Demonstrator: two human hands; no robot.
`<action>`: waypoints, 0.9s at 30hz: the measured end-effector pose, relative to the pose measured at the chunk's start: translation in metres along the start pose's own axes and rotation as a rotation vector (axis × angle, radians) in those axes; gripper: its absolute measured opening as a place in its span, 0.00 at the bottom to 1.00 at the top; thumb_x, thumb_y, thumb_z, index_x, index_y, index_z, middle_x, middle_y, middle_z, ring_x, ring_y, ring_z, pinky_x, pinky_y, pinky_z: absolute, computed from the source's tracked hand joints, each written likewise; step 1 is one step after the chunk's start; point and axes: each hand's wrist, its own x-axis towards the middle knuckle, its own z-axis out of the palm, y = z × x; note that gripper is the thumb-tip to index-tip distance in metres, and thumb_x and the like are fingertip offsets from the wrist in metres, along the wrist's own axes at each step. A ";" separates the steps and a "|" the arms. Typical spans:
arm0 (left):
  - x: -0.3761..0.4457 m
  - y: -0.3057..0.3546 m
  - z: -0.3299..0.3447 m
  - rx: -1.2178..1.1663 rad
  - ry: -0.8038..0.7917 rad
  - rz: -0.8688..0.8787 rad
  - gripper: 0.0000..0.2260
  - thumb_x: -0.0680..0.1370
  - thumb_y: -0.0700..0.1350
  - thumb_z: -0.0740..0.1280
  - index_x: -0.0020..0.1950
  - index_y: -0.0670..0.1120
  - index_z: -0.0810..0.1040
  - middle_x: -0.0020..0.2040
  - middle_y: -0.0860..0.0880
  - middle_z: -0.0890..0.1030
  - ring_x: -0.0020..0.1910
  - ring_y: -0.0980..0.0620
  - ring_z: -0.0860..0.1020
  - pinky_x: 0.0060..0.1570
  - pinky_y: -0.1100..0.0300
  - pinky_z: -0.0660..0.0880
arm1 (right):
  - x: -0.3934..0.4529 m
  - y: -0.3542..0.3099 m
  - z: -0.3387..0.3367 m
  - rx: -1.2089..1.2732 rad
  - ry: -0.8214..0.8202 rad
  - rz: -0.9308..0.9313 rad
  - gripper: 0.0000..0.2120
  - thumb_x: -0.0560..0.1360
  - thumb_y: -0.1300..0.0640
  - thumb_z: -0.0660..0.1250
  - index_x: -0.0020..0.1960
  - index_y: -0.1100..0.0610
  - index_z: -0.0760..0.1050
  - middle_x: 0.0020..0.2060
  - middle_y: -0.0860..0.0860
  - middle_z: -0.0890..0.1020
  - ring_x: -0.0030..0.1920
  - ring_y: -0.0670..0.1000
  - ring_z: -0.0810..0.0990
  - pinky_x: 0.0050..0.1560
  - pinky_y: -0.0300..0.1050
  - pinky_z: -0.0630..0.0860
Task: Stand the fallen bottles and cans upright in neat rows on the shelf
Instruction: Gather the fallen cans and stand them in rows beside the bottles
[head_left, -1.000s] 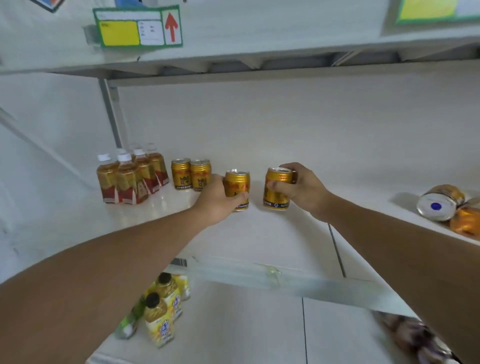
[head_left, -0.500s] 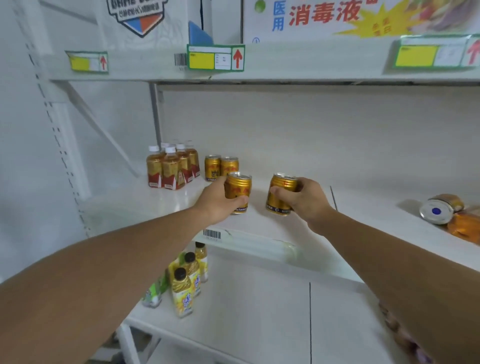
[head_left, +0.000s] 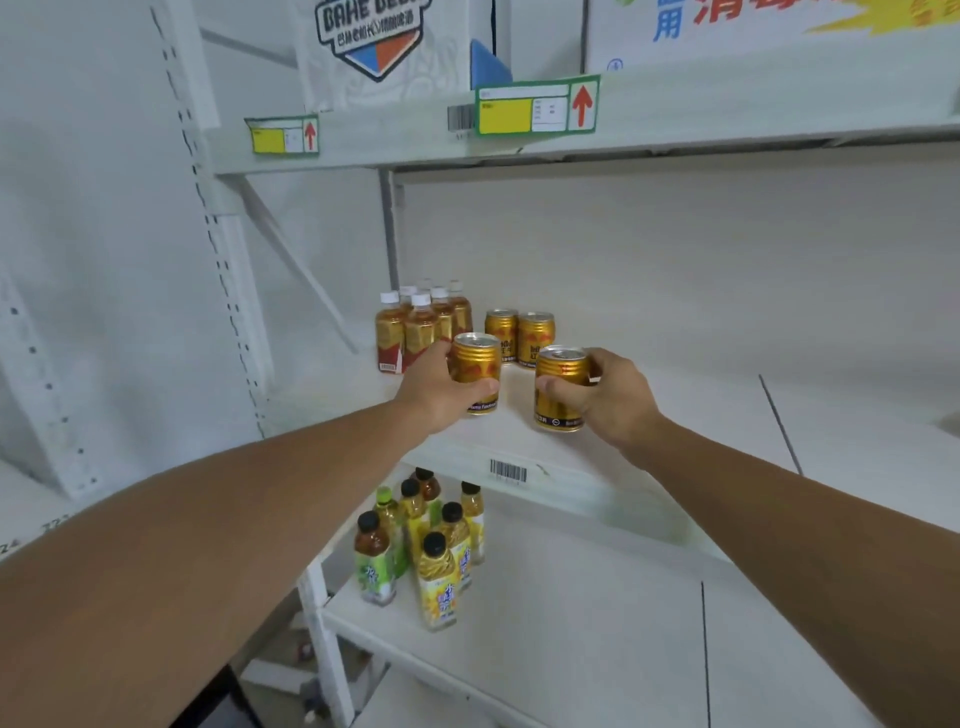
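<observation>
My left hand grips an upright gold can near the front of the white middle shelf. My right hand grips a second upright gold can just to its right. Behind them two more gold cans stand side by side. Left of those, several white-capped amber tea bottles stand in a tight group at the shelf's back left.
The lower shelf carries several upright black-capped yellow and green drink bottles. An upper shelf with yellow price tags hangs overhead. A perforated white upright borders the left. A barcode label marks the middle shelf's front edge.
Both hands have carried their cans left and back, closer to the two standing cans. The view has swung left and down, so the fallen cans at the right have dropped out of sight.
</observation>
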 end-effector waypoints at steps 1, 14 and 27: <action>0.008 -0.004 -0.003 -0.008 -0.009 0.009 0.29 0.74 0.53 0.82 0.72 0.52 0.76 0.64 0.51 0.83 0.64 0.49 0.81 0.68 0.47 0.77 | 0.006 -0.001 0.007 -0.007 0.005 0.001 0.20 0.70 0.43 0.82 0.57 0.45 0.80 0.49 0.39 0.84 0.49 0.40 0.82 0.42 0.36 0.75; 0.139 -0.059 -0.003 -0.120 -0.227 0.118 0.27 0.74 0.48 0.82 0.71 0.49 0.78 0.62 0.50 0.85 0.61 0.49 0.83 0.66 0.45 0.79 | 0.084 0.002 0.080 -0.100 0.213 0.098 0.21 0.71 0.46 0.82 0.61 0.46 0.80 0.52 0.42 0.84 0.53 0.44 0.83 0.47 0.40 0.78; 0.163 -0.066 0.044 -0.011 -0.120 0.171 0.26 0.81 0.48 0.75 0.76 0.46 0.70 0.71 0.45 0.79 0.70 0.42 0.77 0.62 0.55 0.70 | 0.113 0.034 0.098 -0.175 0.323 0.079 0.29 0.73 0.44 0.81 0.71 0.44 0.76 0.49 0.32 0.80 0.47 0.33 0.79 0.47 0.32 0.75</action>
